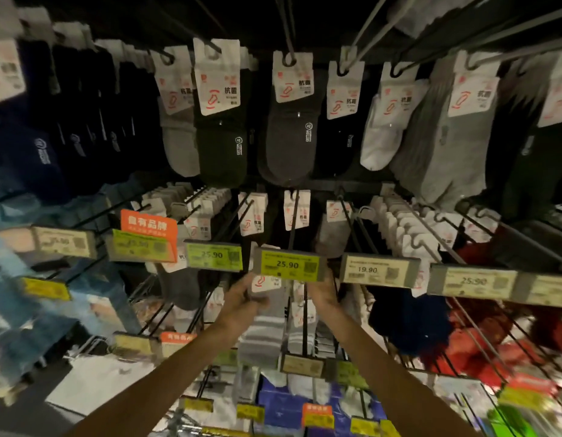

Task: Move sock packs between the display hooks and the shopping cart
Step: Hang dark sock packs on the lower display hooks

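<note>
At the mid row of the sock rack (352,187), centre bay. Top row: one pack showing per hook, in dark, grey and white. Mid row: card stacks sit toward the back of the hooks, fronts mostly bare rod.

Target hook (292,225) runs front-to-back toward the camera and ends at the yellow 25.90 price tag (289,264). One white-carded pack hangs near its back end.

Sock pack (260,326), grey striped, hangs long axis vertical, card end up, just below-left of that tag.

Left hand (243,294) grips it at the card, fingers curled round. Right hand (320,293) is just right of the pack with its fingers up behind the tag; can't tell if it holds anything. Both look equally near the hook's front end.

My read: the card hole has to meet the hook tip under the tag. Shopping cart not in view.
</note>
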